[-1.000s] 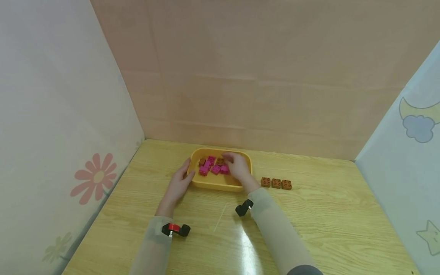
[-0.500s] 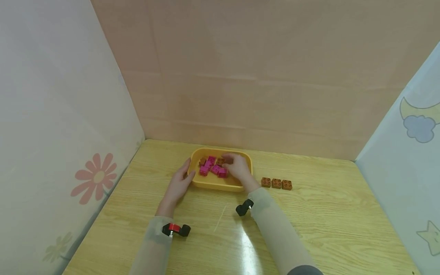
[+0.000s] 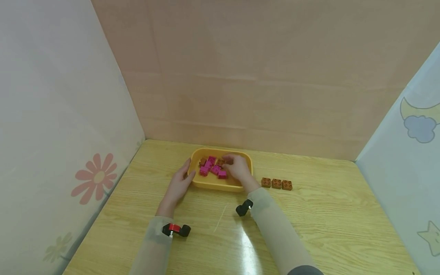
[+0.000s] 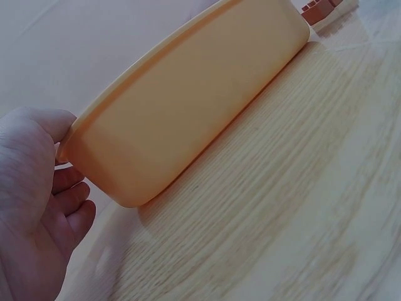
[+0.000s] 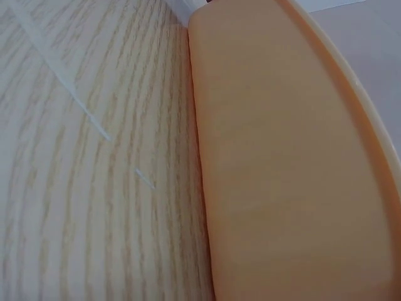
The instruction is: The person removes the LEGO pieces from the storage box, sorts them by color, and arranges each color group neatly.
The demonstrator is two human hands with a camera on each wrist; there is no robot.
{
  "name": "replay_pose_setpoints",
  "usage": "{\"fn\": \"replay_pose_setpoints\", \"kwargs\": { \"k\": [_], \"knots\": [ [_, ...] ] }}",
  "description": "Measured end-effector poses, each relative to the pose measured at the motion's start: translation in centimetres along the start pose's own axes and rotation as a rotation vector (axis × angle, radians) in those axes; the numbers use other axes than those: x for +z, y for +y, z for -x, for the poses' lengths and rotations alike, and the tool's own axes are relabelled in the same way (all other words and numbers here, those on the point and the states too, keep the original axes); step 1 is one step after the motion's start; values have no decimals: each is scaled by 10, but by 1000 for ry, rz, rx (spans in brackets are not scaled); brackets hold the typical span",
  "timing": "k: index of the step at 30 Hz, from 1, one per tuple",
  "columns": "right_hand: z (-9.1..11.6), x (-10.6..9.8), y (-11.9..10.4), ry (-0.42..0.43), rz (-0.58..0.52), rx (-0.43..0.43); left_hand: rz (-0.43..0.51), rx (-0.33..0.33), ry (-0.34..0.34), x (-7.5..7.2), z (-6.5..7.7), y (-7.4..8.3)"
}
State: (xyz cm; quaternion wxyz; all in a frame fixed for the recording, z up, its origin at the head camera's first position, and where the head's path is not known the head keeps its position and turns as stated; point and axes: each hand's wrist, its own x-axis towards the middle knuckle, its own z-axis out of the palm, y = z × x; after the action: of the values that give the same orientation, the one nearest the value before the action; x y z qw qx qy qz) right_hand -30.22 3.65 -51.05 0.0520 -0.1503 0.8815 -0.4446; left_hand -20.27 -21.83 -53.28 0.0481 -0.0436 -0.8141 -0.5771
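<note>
In the head view a yellow-orange plastic tray stands at the back of the table, with magenta building bricks and two brown ones inside. My left hand grips the tray's left end; the left wrist view shows the thumb at the rim and the fingers curled below it. My right hand reaches into the tray, thumb and forefinger either side of a brown brick. A single magenta brick lies just in front of the thumb. The right wrist view has only the tray's side wall, the hand hidden.
Right of the tray, three brown bricks stand in a row on the wooden table. A tan paper backdrop rises behind the tray. Pale patterned panels flank the table on both sides.
The magenta brick by the right thumb has slid a little toward the front of the tray. The right hand has barely shifted; the left hand keeps its hold on the tray.
</note>
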Motion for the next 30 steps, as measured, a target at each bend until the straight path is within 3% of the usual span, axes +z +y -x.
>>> {"fn": "replay_pose_setpoints", "kwargs": {
  "k": [30],
  "knots": [
    [2, 1, -4, -37, 59, 58, 3, -22, -3, 0, 1, 1]
  ]
}}
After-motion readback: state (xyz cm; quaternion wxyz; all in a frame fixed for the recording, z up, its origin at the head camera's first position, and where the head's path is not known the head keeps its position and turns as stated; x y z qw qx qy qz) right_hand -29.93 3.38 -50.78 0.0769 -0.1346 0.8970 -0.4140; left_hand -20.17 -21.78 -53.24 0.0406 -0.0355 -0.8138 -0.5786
